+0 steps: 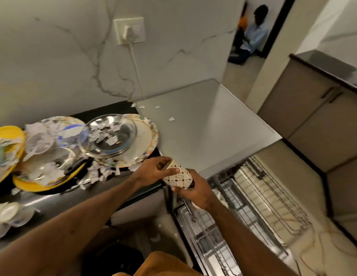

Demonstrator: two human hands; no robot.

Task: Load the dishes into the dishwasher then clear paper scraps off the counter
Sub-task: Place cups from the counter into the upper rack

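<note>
Loading is the step in hand: my left hand [153, 172] pinches the rim of a patterned cup [178, 177] and my right hand [197, 194] grips its base, just above the open dishwasher rack [263, 202]. Next, I judge, it needs lowering mouth-down into the rack; plates [147, 134] and paper scraps [98, 174] wait on the bench [54, 200].

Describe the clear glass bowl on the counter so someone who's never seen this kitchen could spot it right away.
Start at the dark counter under the marble wall, left of the open dishwasher. At the dish pile's right end sits a floral-rimmed plate, and the glass bowl rests tilted on it. It is see-through with paper scraps inside, unlike the yellow plates farther left.
</note>
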